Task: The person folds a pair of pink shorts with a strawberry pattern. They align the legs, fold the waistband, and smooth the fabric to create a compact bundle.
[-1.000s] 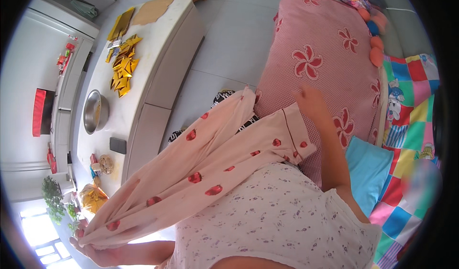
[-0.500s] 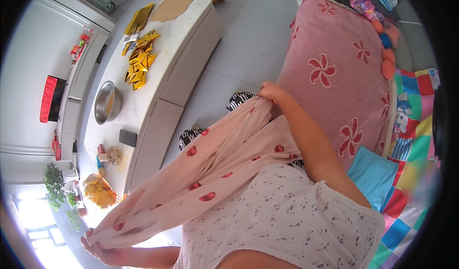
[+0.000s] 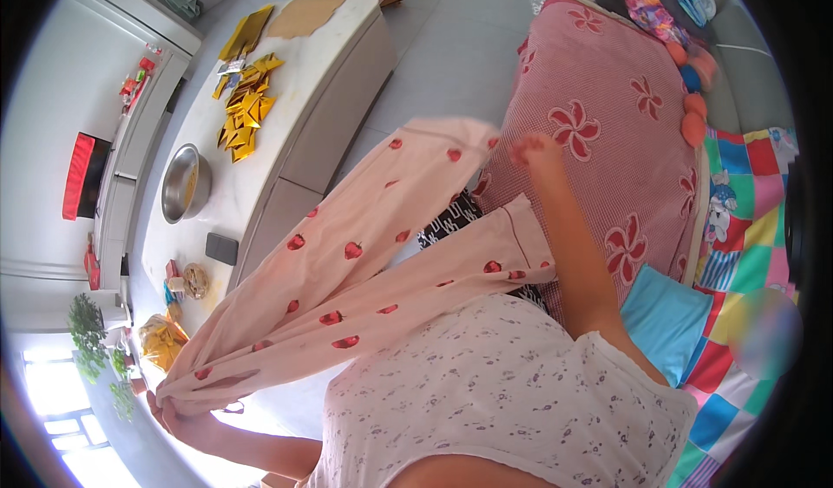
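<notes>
Pale pink trousers point(image 3: 382, 219) printed with red strawberries stretch across my front, their two legs spread apart toward the right. At the lower left, my left hand point(image 3: 178, 414) is closed around the bunched waist end. My right hand point(image 3: 536, 151) is off the cloth, just beyond the cuff of the farther leg; it looks slightly smeared, with fingers parted and nothing in them. The nearer leg's cuff lies beside my right forearm. My white top with small flowers point(image 3: 486, 375) is below the trousers.
On the left, a long white table point(image 3: 304, 80) bears gold packets point(image 3: 247, 111), a metal bowl point(image 3: 186, 184), a dark flat box point(image 3: 222, 248) and a jar point(image 3: 196, 281). At right, a pink flower-patterned cover point(image 3: 599, 176) lies beside a blue folded cloth point(image 3: 666, 323) and a patchwork cover point(image 3: 716, 419).
My right hand has let go of the farther trouser leg and moved right. That leg has swung out and up, opening a gap between the legs. My left hand has risen slightly, still gripping.
</notes>
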The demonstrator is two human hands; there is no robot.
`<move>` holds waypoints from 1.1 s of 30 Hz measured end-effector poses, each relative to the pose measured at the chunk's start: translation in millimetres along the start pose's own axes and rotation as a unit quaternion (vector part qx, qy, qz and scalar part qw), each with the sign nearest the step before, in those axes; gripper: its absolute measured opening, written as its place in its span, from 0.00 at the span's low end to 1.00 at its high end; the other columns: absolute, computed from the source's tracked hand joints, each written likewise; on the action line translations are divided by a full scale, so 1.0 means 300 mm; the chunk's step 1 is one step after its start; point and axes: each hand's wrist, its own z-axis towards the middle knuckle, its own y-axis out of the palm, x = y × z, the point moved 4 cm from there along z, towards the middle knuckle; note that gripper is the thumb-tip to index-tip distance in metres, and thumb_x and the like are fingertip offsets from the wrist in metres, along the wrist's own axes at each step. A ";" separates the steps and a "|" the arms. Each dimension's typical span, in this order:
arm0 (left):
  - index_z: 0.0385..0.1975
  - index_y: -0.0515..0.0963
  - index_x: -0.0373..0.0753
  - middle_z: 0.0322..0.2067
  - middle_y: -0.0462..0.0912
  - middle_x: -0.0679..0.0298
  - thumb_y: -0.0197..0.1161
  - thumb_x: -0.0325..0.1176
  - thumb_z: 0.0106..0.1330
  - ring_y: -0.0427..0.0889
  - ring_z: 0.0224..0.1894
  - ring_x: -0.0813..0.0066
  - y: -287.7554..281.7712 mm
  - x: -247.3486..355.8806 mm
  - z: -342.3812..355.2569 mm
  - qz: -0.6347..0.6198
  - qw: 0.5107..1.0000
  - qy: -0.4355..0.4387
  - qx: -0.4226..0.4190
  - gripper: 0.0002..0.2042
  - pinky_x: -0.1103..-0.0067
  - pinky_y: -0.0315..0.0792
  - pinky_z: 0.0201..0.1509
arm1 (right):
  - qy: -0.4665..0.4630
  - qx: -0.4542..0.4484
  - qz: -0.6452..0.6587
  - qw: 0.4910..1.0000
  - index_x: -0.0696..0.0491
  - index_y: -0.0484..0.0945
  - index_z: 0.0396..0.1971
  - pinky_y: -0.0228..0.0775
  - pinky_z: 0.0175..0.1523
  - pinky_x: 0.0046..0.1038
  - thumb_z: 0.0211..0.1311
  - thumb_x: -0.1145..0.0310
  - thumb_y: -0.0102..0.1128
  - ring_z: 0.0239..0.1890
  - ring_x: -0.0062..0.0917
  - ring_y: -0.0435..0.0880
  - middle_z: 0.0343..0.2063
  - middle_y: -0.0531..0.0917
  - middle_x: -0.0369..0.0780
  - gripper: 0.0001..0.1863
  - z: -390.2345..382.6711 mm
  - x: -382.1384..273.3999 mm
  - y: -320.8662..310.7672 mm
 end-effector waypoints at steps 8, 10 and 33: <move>0.55 0.68 0.31 0.48 0.74 0.50 0.53 0.31 0.59 0.74 0.52 0.55 0.018 -0.014 -0.058 -0.029 0.993 -0.094 0.065 0.23 0.64 0.71 0.56 | -0.121 -0.066 -0.313 0.940 0.63 0.75 0.37 0.73 0.26 0.27 0.57 0.73 0.55 0.25 0.27 0.80 0.25 0.79 0.41 0.10 -0.086 0.133 -0.063; 0.55 0.68 0.29 0.44 0.75 0.48 0.52 0.32 0.60 0.76 0.49 0.55 0.020 -0.004 -0.057 -0.026 0.995 -0.077 0.061 0.23 0.65 0.73 0.54 | -0.113 -0.112 -0.348 0.924 0.63 0.74 0.38 0.73 0.26 0.26 0.59 0.69 0.57 0.24 0.25 0.80 0.26 0.79 0.41 0.12 -0.044 0.118 0.017; 0.56 0.68 0.33 0.48 0.73 0.51 0.51 0.30 0.59 0.74 0.53 0.54 -0.095 -0.109 -0.028 -0.064 0.992 -0.107 -0.013 0.23 0.60 0.71 0.58 | -0.015 0.049 -0.275 0.960 0.66 0.77 0.39 0.72 0.39 0.32 0.43 0.77 0.54 0.34 0.36 0.81 0.32 0.81 0.49 0.19 -0.145 0.063 -0.145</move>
